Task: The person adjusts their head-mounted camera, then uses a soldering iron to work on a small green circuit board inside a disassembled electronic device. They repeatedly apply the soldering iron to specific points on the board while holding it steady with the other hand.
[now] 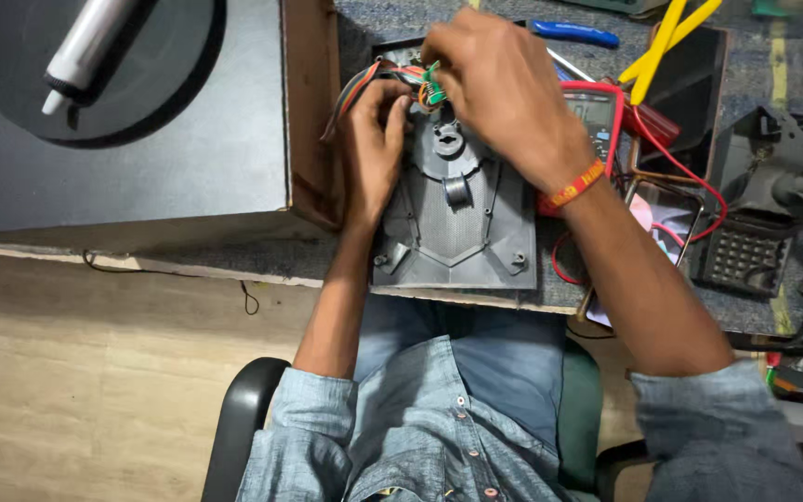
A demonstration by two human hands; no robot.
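Grey panel [457, 232] lies flat on the bench edge, inner side up, ribs and a round boss showing; taken here as the landmark. Left hand [371, 153] rests on the panel's upper left corner, fingers curled, thumb and forefinger pinched on the wire bundle [364, 82] where it fans in from the left. Right hand [499, 84] hovers over the panel's top edge, fingers bunched together and pinching a small green connector [432, 85] at the end of those wires; an orange band sits on that wrist. The connector is just above the boss, touching or nearly touching the panel; the exact seat is hidden under the fingers. Step in hand, by my reading: working the connector at the panel's top, seating or freeing it, cannot tell which. Next move calls for a steady hold on the bundle with the left while the right keeps a fine, straight pull or push, without twisting the thin leads. Right of the panel: a red-cased meter [597, 112] with red leads, yellow-handled tool [666, 37] beyond it, a dark keypad part [741, 256] further right. Left of the panel: a dark box [188, 139] with a white tube [81, 51] on top.
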